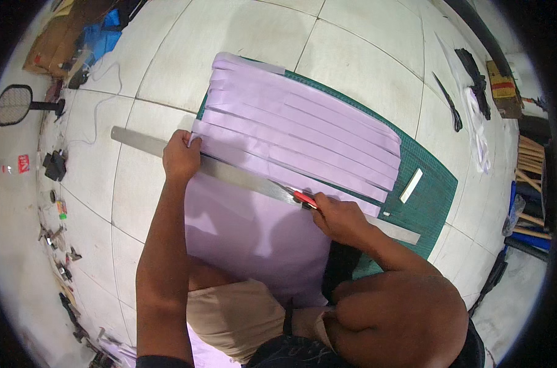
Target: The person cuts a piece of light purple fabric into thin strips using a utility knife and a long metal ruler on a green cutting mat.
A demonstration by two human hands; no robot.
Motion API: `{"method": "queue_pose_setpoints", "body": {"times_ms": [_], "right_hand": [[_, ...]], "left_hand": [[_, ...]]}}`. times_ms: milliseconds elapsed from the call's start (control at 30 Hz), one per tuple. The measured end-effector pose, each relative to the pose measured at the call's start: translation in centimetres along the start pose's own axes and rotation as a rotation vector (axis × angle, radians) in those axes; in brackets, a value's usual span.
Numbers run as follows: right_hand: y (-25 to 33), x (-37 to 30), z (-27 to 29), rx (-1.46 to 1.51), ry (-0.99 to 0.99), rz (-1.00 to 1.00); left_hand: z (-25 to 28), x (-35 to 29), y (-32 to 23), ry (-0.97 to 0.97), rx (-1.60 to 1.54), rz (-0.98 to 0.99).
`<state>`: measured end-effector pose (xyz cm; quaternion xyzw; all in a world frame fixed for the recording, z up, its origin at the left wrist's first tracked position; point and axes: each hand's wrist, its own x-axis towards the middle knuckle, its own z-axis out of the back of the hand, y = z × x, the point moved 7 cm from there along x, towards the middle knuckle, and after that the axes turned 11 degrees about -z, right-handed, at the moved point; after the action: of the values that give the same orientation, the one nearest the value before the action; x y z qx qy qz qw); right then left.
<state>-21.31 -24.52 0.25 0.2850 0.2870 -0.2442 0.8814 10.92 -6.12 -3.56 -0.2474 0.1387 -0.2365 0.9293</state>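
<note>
My red cutter knife is gripped in my right hand, fingers curled tight round its handle, and its bare blade points to ten o'clock, lying over the steel ruler with the tip close to the ruler's far edge. That edge is what matters most here: the ruler's long axis runs from ten o'clock down to four, and the blade lies nearly along it rather than across it. I can't tell whether the tip touches the lavender cloth beneath. The broad part of that cloth spreads out at seven o'clock from the knife, toward my legs, while a narrow band borders the ruler on its twelve o'clock side, and the loose strips lie beyond that, side by side and slanting much as the ruler does. My left hand sits at ten o'clock from my right, over the ruler toward its far-left end, finger and thumb drawn together on what looks like a pinch of the cloth's edge. My right hand is the nearer one to the ruler's four o'clock end, where the green mat shows bare and a small white block rests at two o'clock from my knuckles.
</note>
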Motion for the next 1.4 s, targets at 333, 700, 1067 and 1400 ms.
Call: {"method": "queue_pose_setpoints", "body": {"times_ms": [333, 700, 1067, 1400], "right_hand": [[6.4, 5.2, 1.0, -0.091, -0.209, 0.228], [7.4, 6.5, 1.0, -0.164, -0.151, 0.21], [-2.4, -1.3, 3.1, -0.24, 0.146, -0.111], [-15.6, -9.8, 1.7, -0.412, 0.199, -0.277]], "left_hand": [[-1.0, -0.8, -0.1, -0.092, -0.094, -0.033], [-1.2, -0.8, -0.7, -0.127, -0.064, -0.03], [-1.2, -0.4, 0.1, -0.149, 0.093, -0.086], [-1.0, -0.6, -1.1, -0.213, 0.087, -0.192]]}}
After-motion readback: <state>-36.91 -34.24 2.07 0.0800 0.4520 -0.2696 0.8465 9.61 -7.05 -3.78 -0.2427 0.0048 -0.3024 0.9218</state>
